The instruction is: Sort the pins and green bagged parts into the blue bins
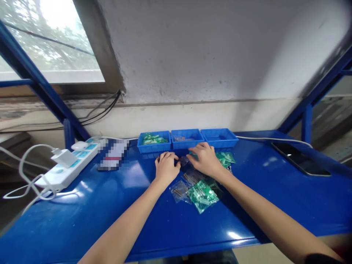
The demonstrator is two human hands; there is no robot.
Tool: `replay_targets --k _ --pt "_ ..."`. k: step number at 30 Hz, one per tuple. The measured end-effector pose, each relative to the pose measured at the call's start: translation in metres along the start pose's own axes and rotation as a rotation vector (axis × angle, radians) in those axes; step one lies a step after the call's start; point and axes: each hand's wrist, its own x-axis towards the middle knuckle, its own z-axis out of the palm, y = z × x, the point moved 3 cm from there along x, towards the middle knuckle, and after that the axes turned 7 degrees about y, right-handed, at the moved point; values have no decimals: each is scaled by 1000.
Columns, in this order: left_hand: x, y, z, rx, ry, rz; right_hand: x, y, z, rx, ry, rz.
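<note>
My left hand (pixel 165 167) and my right hand (pixel 205 159) rest on the blue table (pixel 275 198), fingers curled together around a small clear plastic bag (pixel 183 161) held between them. A pile of small clear bags (pixel 198 190) with green parts and metal pins lies just below my hands. More green-part bags (pixel 227 158) lie to the right of my right hand. Three blue trays stand in a row behind my hands: the left tray (pixel 154 146) holds green parts, the middle tray (pixel 187 143) holds a few small metal pieces, the right tray (pixel 220 140) looks empty.
A white power strip (pixel 68 165) with a plugged-in adapter and cables lies at the left. A blurred flat item (pixel 113 155) sits beside it. A dark phone (pixel 301 158) lies at the right. Blue frame bars rise on both sides; a wall stands behind.
</note>
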Motion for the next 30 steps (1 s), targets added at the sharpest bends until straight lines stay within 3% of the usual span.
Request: replay_targets --k 5,10,13,17,19,23,25,27,30 --pt "1 1 -5 -113 71 29 0 -10 16 140 -85 -24" --pt "-1 5 -7 -313 120 94 0 -4 7 685 -25 204" --pt "-5 9 -8 -416 127 132 -3 -1 2 861 -49 285" --pt "-7 11 -11 -395 128 165 -6 -1 -5 819 7 223" --pt "-6 10 -12 -419 140 119 -7 -1 -10 737 90 171" --pt "-5 3 -8 -670 18 -196 -11 -7 -20 565 232 -13" --pt "-6 3 -4 -882 -104 -346 -15 -12 -21 504 222 -144" --pt "-7 4 -2 -1034 -165 -394 -17 -17 -18 459 187 -221" --pt "-5 3 -4 -1017 -79 -317 -18 -18 -14 468 143 -174"
